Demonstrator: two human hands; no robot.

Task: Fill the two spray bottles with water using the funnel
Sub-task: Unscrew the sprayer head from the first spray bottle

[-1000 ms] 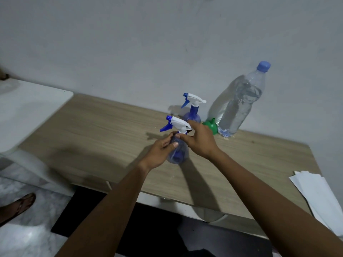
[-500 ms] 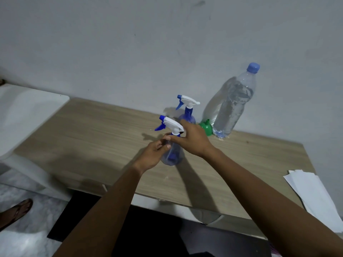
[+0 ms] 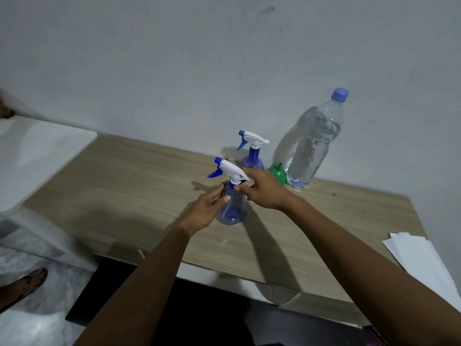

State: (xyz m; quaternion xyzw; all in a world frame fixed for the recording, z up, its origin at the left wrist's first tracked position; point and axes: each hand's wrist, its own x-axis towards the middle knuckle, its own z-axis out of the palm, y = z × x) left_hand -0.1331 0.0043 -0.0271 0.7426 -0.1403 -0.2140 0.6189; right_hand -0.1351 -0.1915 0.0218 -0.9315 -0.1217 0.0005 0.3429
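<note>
A clear blue spray bottle point(image 3: 233, 211) with a white and blue trigger head stands on the wooden table point(image 3: 139, 186) near its middle. My left hand point(image 3: 208, 208) wraps around its body from the left. My right hand point(image 3: 264, 191) pinches the collar just under the trigger head. A second spray bottle point(image 3: 252, 156) stands behind it, untouched. A green funnel point(image 3: 277, 173) lies mouth down beside a tall clear water bottle point(image 3: 314, 143) with a blue cap, at the wall.
White sheets of paper point(image 3: 421, 265) lie at the table's right end. A white surface point(image 3: 37, 151) adjoins the table on the left. A person's sandalled foot point(image 3: 22, 285) rests on the floor at lower left.
The near spray bottle's trigger head has turned a little under my right fingers. Both hands stay on the bottle, which stands in the same place.
</note>
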